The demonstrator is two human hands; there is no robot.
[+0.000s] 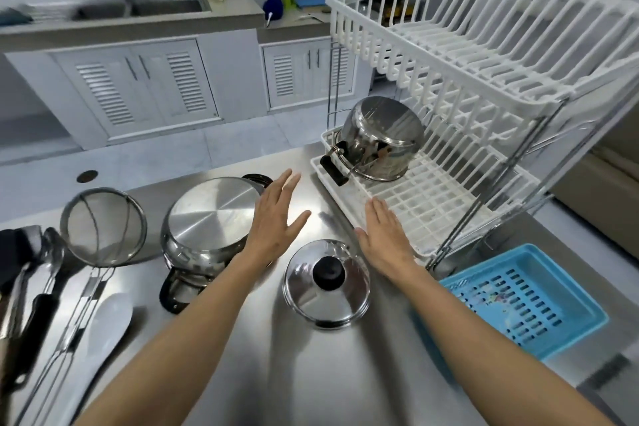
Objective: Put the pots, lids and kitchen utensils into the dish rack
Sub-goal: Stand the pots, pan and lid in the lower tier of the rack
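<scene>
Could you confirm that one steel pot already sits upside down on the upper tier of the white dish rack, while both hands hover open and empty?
Not quite: the head view shows the upside-down steel pot on the lower tier of the white two-tier dish rack; the upper tier holds nothing. The left hand and right hand are indeed open and empty.

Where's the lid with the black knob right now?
In the head view, the lid lies knob-up on the steel counter, low and central, between the person's forearms, just right of the upturned pot and in front of the dish rack.
</scene>
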